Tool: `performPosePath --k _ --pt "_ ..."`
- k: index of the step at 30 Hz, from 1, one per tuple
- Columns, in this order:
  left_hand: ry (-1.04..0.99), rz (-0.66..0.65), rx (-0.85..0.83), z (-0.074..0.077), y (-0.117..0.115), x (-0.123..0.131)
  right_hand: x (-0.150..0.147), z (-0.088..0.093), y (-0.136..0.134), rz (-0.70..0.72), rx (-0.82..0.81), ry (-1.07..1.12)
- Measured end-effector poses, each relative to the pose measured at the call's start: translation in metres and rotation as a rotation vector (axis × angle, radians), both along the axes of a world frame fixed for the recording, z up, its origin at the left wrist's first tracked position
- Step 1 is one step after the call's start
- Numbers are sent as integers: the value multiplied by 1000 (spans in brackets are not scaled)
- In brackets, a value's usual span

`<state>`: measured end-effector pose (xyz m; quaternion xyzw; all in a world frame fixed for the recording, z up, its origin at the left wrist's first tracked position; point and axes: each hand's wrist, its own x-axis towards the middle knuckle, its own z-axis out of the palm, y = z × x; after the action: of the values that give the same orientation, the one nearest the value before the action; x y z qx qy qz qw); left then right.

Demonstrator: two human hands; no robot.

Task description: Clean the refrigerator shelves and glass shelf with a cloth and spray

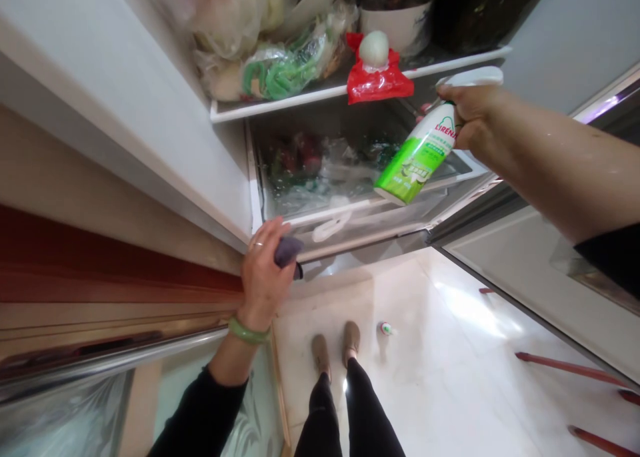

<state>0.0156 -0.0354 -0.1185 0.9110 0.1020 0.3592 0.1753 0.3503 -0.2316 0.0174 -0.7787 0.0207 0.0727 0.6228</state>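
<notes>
My right hand point(467, 114) grips a green and white spray bottle point(417, 154) by its neck, below the white spray head. The bottle is tilted, its base pointing down and left in front of the fridge drawer point(330, 212). My left hand point(265, 270), with a ring and a green bangle, is closed around a dark grey-purple cloth point(289, 251), partly hidden by the fingers. It is at the lower left corner of the drawer front; whether the cloth touches it I cannot tell. Bagged food shows through the drawer's clear top.
On the fridge shelf point(280, 105) above are bagged vegetables point(290, 67), a white bowl point(395, 27) and a pale egg-like item point(374, 49) on red wrapping point(377, 84). The open fridge door point(540, 270) stands at right. A small round container point(385, 328) is on the floor beside my feet.
</notes>
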Motion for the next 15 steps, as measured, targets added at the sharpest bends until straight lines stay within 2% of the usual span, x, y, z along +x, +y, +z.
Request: performPosePath --k 3,5,7,9,11,14,15 --pt "-47 -56 -146 40 -4 20 2 -1 -6 -63 52 -12" --pt "-17 -139 -68 65 -10 47 2 -2 -11 -72 110 -5" --pt "55 -223 88 84 -18 82 0 -1 -17 -30 140 17" --pt "122 -263 218 98 -27 119 0 0 -22 20 135 34" --pt "155 -263 276 108 -34 153 2 -1 -27 34 139 43" --pt "183 -226 316 124 -39 188 7 -7 -33 2 175 18" --pt "198 -214 345 130 -40 194 8 -9 -34 17 125 -61"
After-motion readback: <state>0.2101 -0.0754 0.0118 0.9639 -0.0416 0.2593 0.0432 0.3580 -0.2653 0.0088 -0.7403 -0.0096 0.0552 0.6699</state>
